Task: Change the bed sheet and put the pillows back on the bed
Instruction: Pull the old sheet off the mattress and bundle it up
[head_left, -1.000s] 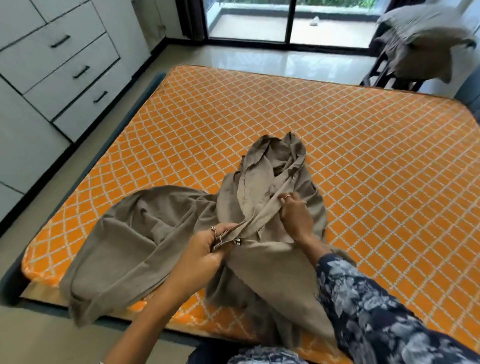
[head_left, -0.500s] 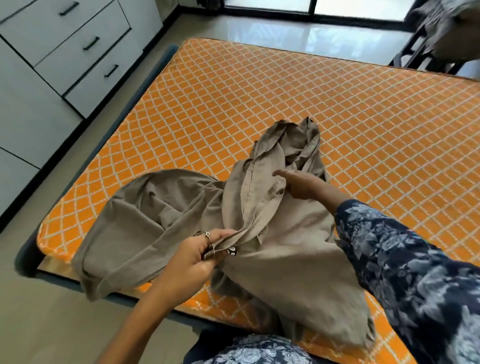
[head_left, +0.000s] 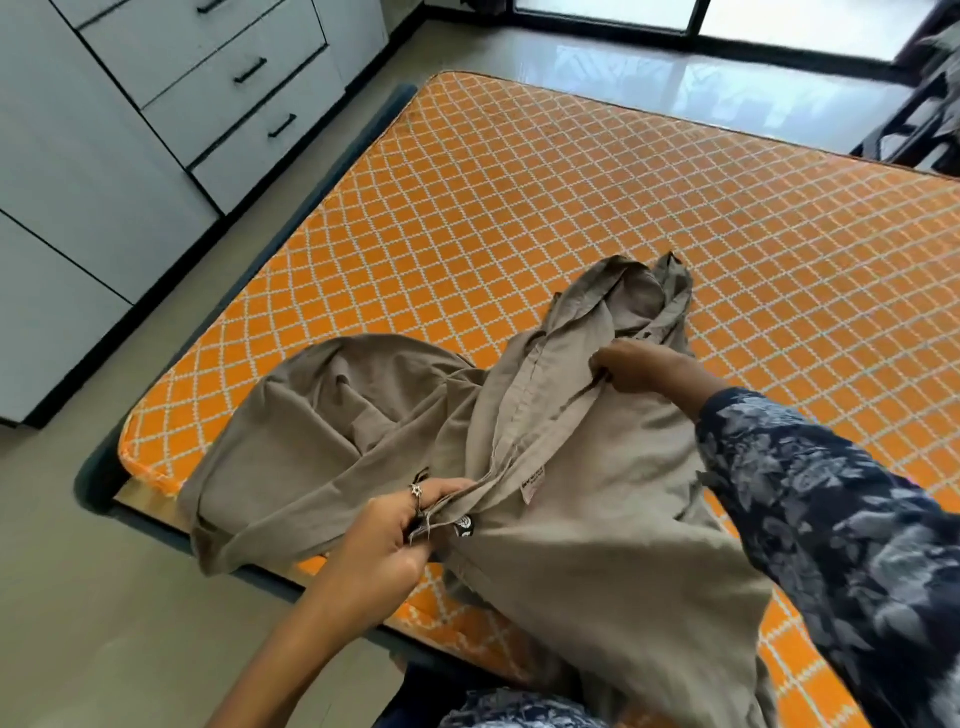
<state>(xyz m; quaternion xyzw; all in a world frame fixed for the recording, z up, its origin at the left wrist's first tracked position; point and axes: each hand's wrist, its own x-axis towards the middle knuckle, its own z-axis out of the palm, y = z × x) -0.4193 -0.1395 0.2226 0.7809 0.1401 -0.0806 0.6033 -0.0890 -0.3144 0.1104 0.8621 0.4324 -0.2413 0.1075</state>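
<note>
On the mattress: a crumpled taupe bed sheet (head_left: 597, 519) lies bunched over the near corner of the bare orange mattress (head_left: 571, 208), part of it spilling over the near edge toward the person.
Left hand: the left hand (head_left: 400, 525) pinches a gathered hem of the sheet between thumb and curled fingers, close to the near edge of the mattress; a ring (head_left: 415, 489) sits on one finger.
Right hand: the right hand (head_left: 639, 366) grips the same hem farther up, fingers curled round the fold, so the hem runs as a straight band between the two hands.
Sheet details: a small white label (head_left: 532, 480) hangs from the hem between the hands, and a small dark round tag (head_left: 464, 529) shows just beside the left hand.
Sleeve: the right arm wears a dark blue floral sleeve (head_left: 831, 519); the left forearm is bare.
Mattress: orange with a white lattice print, resting on a dark bed frame (head_left: 98, 483) whose corner shows at lower left.
Surroundings: grey drawers (head_left: 208, 88) with black handles stand at upper left, across a strip of pale floor (head_left: 130, 623); a glass door (head_left: 779, 21) with a dark frame runs along the top.
</note>
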